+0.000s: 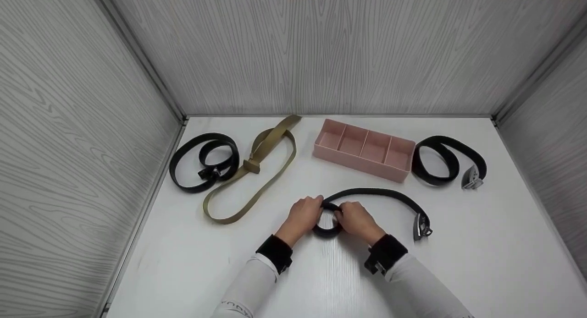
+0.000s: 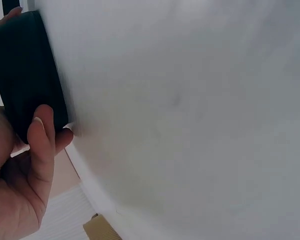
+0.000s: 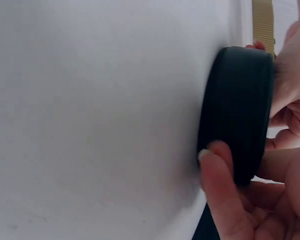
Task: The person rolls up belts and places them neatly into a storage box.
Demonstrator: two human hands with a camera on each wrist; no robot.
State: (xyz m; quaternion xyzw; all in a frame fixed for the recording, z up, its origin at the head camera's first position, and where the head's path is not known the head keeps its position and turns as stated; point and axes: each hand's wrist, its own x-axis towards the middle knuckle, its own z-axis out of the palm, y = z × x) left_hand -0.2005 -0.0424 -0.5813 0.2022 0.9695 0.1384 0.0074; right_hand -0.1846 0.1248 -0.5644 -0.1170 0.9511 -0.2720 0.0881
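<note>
Near the middle of the table, a black belt (image 1: 326, 234) stands on its edge, partly wound into a small round coil. Its loose end curves away to the right and finishes in a silver buckle (image 1: 421, 227). My left hand (image 1: 305, 213) grips the coil's left side, and my right hand (image 1: 360, 221) pinches the right side. From the left wrist, the coil's dark smooth outer face (image 2: 27, 70) shows between thumb and fingers. The right wrist view has the right-hand fingers (image 3: 220, 190) curled on the coil, touching its outer face.
Behind the hands lies a pink four-slot box (image 1: 362, 167). Right of it is another black belt (image 1: 435, 178) with a silver buckle (image 1: 471, 178). To the left are a tan webbing belt (image 1: 247, 208) and a coiled black belt (image 1: 176, 178). Grey wood-grain walls (image 1: 293, 52) enclose the white table (image 1: 183, 263).
</note>
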